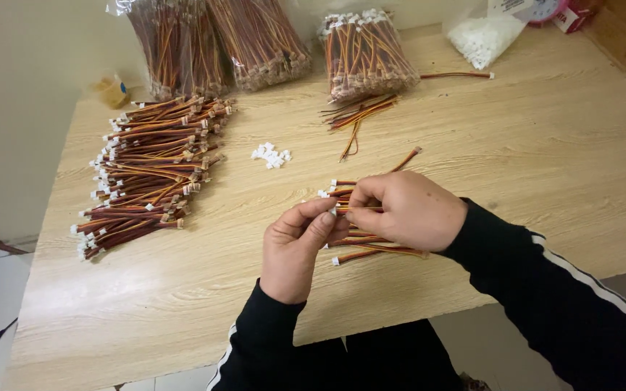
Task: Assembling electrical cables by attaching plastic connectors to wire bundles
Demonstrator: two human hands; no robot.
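I pinch a white connector (332, 211) in my left hand (300, 246) at table centre, my right hand (407, 210) clamped on its wire harness (360, 210). Next needs precise alignment, I judge.

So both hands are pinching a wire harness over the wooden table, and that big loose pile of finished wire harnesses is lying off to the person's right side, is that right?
Not quite. The big loose pile of wire harnesses lies to the person's left, not the right, as the head view shows. The rest holds: the left hand and right hand pinch a wire harness together over the wooden table.
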